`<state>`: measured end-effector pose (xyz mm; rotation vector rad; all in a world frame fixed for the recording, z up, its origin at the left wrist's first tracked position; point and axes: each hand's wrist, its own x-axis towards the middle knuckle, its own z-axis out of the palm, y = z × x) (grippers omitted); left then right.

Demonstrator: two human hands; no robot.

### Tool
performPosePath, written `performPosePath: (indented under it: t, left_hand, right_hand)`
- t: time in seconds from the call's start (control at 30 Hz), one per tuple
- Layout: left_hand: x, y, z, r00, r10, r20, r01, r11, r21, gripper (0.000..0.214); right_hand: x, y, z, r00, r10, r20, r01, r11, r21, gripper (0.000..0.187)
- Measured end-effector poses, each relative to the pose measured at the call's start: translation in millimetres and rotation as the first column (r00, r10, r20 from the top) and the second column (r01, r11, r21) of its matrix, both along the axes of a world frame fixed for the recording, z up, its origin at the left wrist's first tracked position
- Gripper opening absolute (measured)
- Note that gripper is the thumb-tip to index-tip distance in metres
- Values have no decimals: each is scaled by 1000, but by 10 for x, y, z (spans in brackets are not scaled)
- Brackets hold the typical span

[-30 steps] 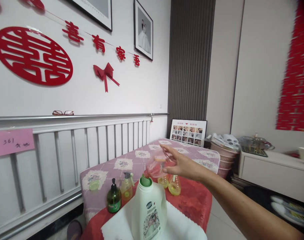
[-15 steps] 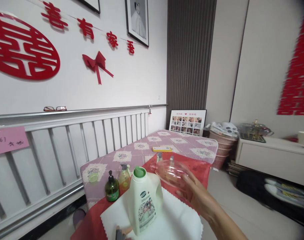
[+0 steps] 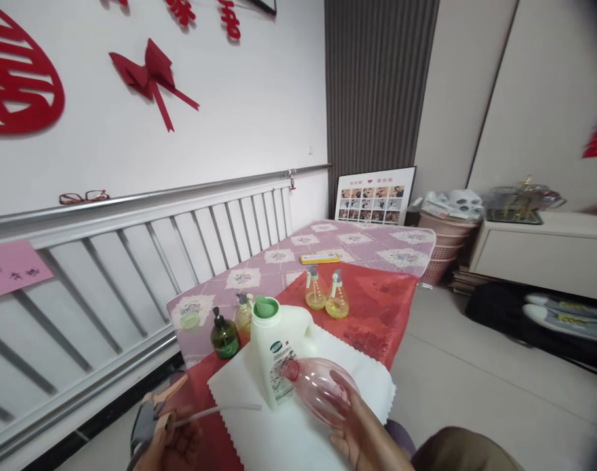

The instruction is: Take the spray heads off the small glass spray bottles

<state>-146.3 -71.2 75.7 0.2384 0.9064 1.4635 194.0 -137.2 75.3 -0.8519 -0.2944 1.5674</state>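
Observation:
My right hand (image 3: pixel 360 425) is closed round a see-through pinkish plastic bottle (image 3: pixel 323 391), tipped on its side with its neck pointing left. My left hand (image 3: pixel 173 438) grips a grey spray head (image 3: pixel 144 422), and its thin dip tube (image 3: pixel 230 407) reaches right over the white cloth (image 3: pixel 323 435). Beyond the bottle's neck stands a large pale detergent jug (image 3: pixel 279 353) with a green spout (image 3: pixel 266 306) in its mouth. To its left are a dark green pump bottle (image 3: pixel 224 337) and a small spray bottle (image 3: pixel 243 316), partly hidden by the jug.
Two spray bottles holding yellow liquid (image 3: pixel 315 291) stand on the red cloth (image 3: pixel 377 311). A yellow box (image 3: pixel 319 258) lies behind them on the purple tablecloth (image 3: pixel 283 258). A green cap (image 3: pixel 190 320) sits at the left edge. White railings (image 3: pixel 165 252) run alongside the table.
My right hand has brought the bottle down and nearer, from behind the jug to its front. My left hand has come up at the left with the spray head. The view has tilted down.

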Motion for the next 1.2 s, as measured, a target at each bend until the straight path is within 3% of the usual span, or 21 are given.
performPosePath:
  t: [0.17,0.37,0.47,0.6,0.73,0.93,1.07,1.2]
  left_hand:
    - [71,-117,180,999,46,17,-47,995,82,50]
    - [266,-166,214,994,106,2,-106,988,109,46]
    - [319,-172,225,994,109,0,-109,990,92,49]
    - [295,-196,260,987,162,-7,-159,977,140,49]
    - [252,-232,278,991,134,-11,-132,983,126,50]
    - [468,-329,254,997,32,-73,-22,990,136,43]
    - [723,-434,331,987,58,-148,-37,990,140,47]
    - [853,-501,434,990,70,-120,-57,992,109,52]
  right_hand:
    - [-114,-71,52,998,54,32,-54,998,-23,65]
    - [-186,-133,8,994,104,37,-102,994,-38,63]
    - [-208,-137,26,993,110,50,-108,993,-49,72]
    - [-217,-148,134,991,96,94,-90,994,-65,79]
    - [-252,-147,179,984,96,147,-89,994,-57,77]
    - [-412,-66,-149,964,122,235,-136,990,46,93]
    - [-577,-9,-410,965,107,238,-130,988,81,112]
    - [-685,-9,-514,968,101,230,-133,983,130,98]
